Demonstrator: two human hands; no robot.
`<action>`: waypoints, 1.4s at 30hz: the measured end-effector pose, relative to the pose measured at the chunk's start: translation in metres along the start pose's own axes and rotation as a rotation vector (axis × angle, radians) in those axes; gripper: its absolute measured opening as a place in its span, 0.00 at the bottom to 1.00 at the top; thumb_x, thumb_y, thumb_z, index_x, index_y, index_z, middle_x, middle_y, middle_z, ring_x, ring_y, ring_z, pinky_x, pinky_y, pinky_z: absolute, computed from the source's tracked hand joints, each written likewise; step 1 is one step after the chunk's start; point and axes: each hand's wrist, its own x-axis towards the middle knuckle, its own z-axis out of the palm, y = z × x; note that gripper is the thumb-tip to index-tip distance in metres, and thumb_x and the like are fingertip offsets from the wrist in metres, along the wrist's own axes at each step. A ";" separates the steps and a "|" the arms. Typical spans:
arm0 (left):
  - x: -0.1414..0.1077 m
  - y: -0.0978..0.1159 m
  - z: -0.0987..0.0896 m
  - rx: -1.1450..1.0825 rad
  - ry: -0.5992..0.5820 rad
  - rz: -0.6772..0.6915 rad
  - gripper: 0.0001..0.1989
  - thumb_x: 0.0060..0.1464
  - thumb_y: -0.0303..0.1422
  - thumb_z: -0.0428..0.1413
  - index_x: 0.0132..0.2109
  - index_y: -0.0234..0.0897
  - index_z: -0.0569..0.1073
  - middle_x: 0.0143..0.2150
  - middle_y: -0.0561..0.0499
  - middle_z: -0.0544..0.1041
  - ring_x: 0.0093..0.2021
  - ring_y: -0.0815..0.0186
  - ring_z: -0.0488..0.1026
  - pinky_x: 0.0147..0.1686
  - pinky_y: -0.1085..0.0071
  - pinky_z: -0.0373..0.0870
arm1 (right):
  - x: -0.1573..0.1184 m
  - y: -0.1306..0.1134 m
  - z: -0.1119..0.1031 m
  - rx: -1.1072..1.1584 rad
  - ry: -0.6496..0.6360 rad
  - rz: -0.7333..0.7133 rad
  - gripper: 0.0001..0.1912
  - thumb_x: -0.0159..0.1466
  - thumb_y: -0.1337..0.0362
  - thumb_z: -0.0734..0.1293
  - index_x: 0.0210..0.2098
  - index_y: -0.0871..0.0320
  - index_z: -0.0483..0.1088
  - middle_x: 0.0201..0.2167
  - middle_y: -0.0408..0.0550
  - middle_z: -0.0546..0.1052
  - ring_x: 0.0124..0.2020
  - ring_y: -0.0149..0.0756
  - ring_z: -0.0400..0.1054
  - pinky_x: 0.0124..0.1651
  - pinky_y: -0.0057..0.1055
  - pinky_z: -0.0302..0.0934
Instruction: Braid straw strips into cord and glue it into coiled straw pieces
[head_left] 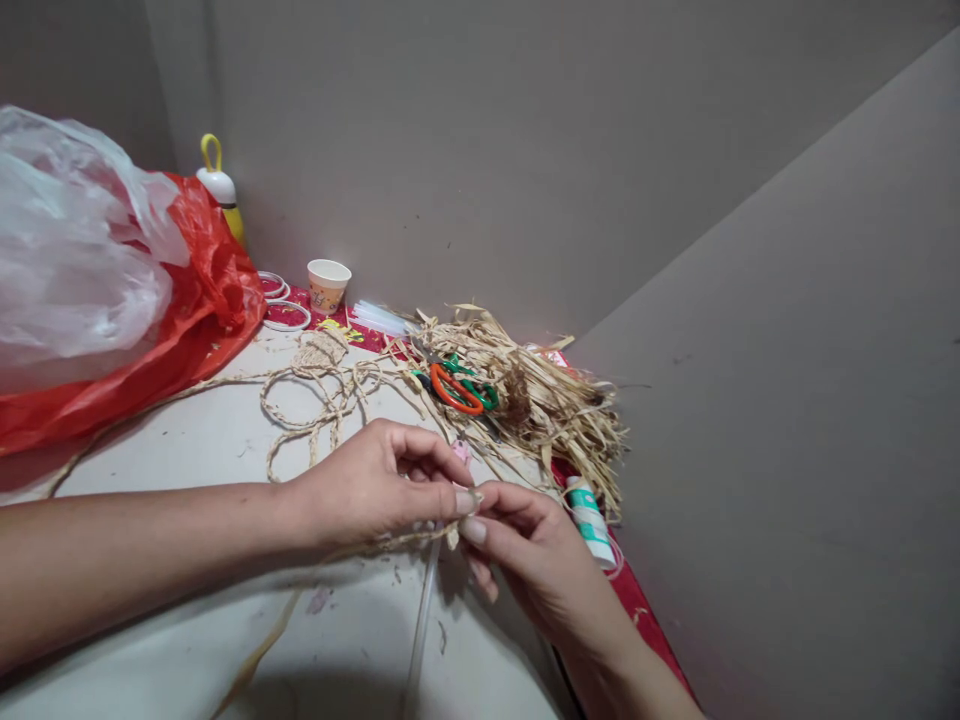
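Observation:
Above the white tabletop (360,610), both hands meet at one end of a thin braided straw cord (420,540). My left hand (375,485) pinches it between thumb and fingers. Thumb to index finger, my right hand (525,535) grips the same spot, so the fingertips nearly touch. The exact point of the grip is partly hidden by the fingers. A small folded straw bit pokes out below the thumbs. Behind the left hand, more braided cord (289,425) lies in loose loops. One flat straw strand (266,645) trails toward the near edge.
A bundle of dry straw (555,400) lies at the back right, with orange-and-green-handled scissors (457,388) on it. A thread spool (591,525) is at the right edge. Plastic bags (217,290), a paper cup (328,287) and a yellow-and-white bottle (219,190) stand along the grey wall.

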 end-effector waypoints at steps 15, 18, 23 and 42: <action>0.009 -0.005 -0.012 -0.091 -0.110 -0.153 0.04 0.44 0.25 0.60 0.31 0.30 0.74 0.22 0.54 0.74 0.23 0.74 0.69 0.27 0.77 0.66 | 0.000 -0.004 0.002 -0.014 -0.097 0.049 0.12 0.58 0.59 0.72 0.30 0.61 0.70 0.19 0.42 0.74 0.16 0.23 0.64 0.19 0.19 0.59; 0.010 -0.006 -0.012 -0.096 -0.118 -0.159 0.04 0.43 0.25 0.60 0.31 0.31 0.74 0.22 0.54 0.74 0.23 0.74 0.70 0.27 0.77 0.66 | 0.000 -0.004 0.002 0.057 -0.114 0.068 0.13 0.56 0.58 0.73 0.29 0.62 0.70 0.19 0.44 0.75 0.14 0.23 0.64 0.18 0.18 0.58; 0.008 -0.004 -0.010 -0.082 -0.107 -0.146 0.04 0.44 0.25 0.60 0.30 0.31 0.73 0.21 0.55 0.73 0.22 0.74 0.69 0.26 0.77 0.65 | 0.001 -0.005 0.004 0.119 -0.108 0.097 0.13 0.55 0.59 0.73 0.27 0.64 0.71 0.18 0.45 0.74 0.12 0.22 0.62 0.16 0.17 0.55; 0.007 -0.007 -0.011 -0.066 -0.138 -0.093 0.09 0.49 0.33 0.62 0.36 0.31 0.74 0.24 0.54 0.73 0.24 0.74 0.70 0.28 0.77 0.66 | 0.002 -0.007 0.007 0.159 -0.064 0.071 0.12 0.53 0.60 0.74 0.26 0.64 0.71 0.15 0.43 0.73 0.11 0.22 0.61 0.15 0.17 0.54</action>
